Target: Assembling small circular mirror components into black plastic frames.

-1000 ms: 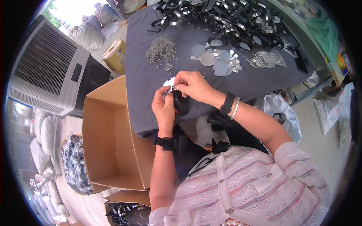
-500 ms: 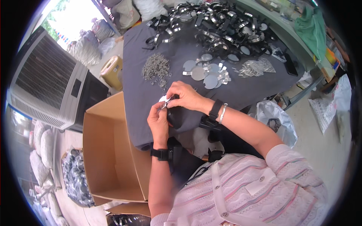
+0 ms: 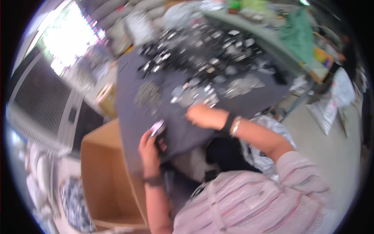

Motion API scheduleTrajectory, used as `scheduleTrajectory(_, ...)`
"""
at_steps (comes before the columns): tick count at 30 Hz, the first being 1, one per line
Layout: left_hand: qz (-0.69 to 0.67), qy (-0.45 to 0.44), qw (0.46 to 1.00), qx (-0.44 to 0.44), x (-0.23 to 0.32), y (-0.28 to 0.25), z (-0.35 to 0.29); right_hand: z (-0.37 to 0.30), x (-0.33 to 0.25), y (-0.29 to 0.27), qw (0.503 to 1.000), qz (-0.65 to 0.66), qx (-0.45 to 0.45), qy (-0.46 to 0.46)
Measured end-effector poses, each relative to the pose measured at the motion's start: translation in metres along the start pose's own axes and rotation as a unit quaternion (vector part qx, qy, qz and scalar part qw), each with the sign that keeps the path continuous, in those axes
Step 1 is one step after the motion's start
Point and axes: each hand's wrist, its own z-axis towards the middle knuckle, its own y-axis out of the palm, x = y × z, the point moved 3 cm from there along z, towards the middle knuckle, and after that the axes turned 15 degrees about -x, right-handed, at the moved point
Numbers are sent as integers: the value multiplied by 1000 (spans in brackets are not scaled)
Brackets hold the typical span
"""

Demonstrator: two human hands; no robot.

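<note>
My left hand (image 3: 149, 151) is closed on a black strap-like piece with a shiny round metal end (image 3: 157, 126), held over the near left part of the table. My right hand (image 3: 204, 116) is over the cloth just in front of a small heap of flat grey discs with tabs (image 3: 191, 96). Its fingers point down and left, smeared by motion, so I cannot make out whether they hold anything. A heap of small grey metal bits (image 3: 148, 94) lies left of the discs.
A big pile of black-and-silver ringed parts (image 3: 202, 48) covers the far side of the dark cloth table (image 3: 130, 70). An open cardboard box (image 3: 103, 171) stands at the near left, beside a large air cooler (image 3: 43, 97). A clear bag of slim metal pieces (image 3: 245, 85) lies right of the discs.
My right hand has left the metal end of the black piece and moved right, toward the discs. My left hand keeps hold of the piece. The whole view has shifted and blurred.
</note>
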Motion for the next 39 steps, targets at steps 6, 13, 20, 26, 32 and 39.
scheduleTrajectory(6,77,-23,992,94,7,-40,-17,0,-20,8,998,38,36,-32)
scheduleTrajectory(13,37,-2,997,62,5,-53,-7,-4,-21,-5,997,16,32,-71)
scheduleTrajectory(20,50,11,998,-46,9,-18,3,-5,-39,-29,967,221,64,-111)
scheduleTrajectory(26,9,-16,999,-32,9,-28,1,25,-77,-15,933,339,44,-111)
scheduleTrajectory(32,14,-32,999,-35,3,-35,-3,51,-88,6,913,305,183,-201)
scheduleTrajectory(39,28,10,999,-19,-2,-30,-10,53,-85,0,927,328,109,-148)
